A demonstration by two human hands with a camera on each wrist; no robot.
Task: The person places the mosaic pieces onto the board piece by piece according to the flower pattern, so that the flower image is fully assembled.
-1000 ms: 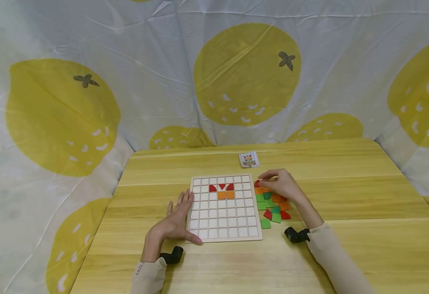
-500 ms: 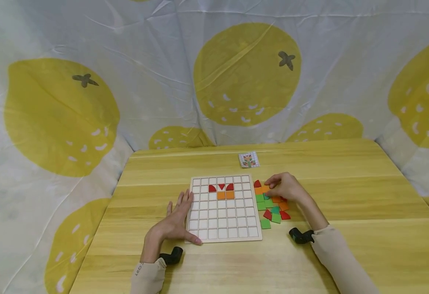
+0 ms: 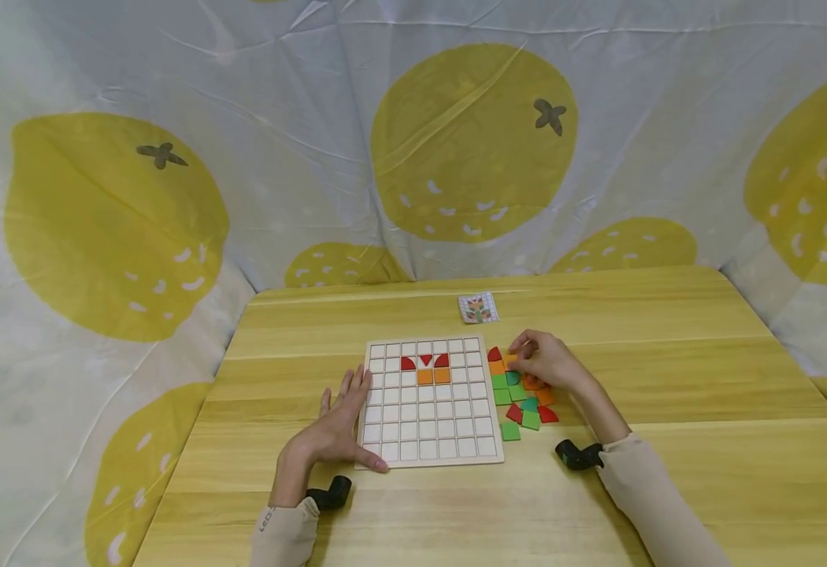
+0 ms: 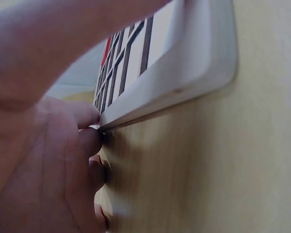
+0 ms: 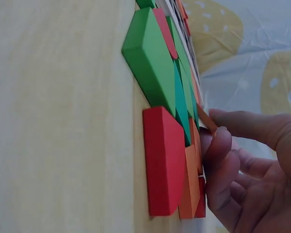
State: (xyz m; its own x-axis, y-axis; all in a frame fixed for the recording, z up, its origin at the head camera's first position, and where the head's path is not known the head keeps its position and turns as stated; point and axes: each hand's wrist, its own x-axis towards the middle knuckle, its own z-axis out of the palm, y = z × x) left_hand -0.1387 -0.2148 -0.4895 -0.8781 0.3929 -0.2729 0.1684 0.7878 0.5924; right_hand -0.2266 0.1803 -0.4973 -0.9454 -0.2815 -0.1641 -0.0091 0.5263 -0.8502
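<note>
A square white-celled grid board (image 3: 428, 429) lies on the table. My left hand (image 3: 335, 425) rests spread at its left side, thumb on the front left corner and fingertips against the left edge. Set in the grid are two red quarter-round tiles, a red triangle (image 3: 425, 360) between them, and two orange square tiles (image 3: 433, 376) below. Right of the board, my right hand (image 3: 547, 362) pinches an orange tile (image 5: 206, 119) between thumb and finger, tilted up above the loose tiles. Below that hand lie green square tiles (image 3: 509, 394) and a red quarter-round tile (image 5: 164, 162).
A small card (image 3: 479, 308) printed with a coloured flower pattern on a grid lies behind the board. The wooden table (image 3: 669, 354) extends to both sides. A lemon-print cloth (image 3: 300, 157) hangs behind it. Black camera mounts (image 3: 579, 454) stick out at both wrists.
My right hand has moved from the red quarter-round tile at the back of the pile to an orange tile, now lifted at an angle. The left hand keeps its place on the board.
</note>
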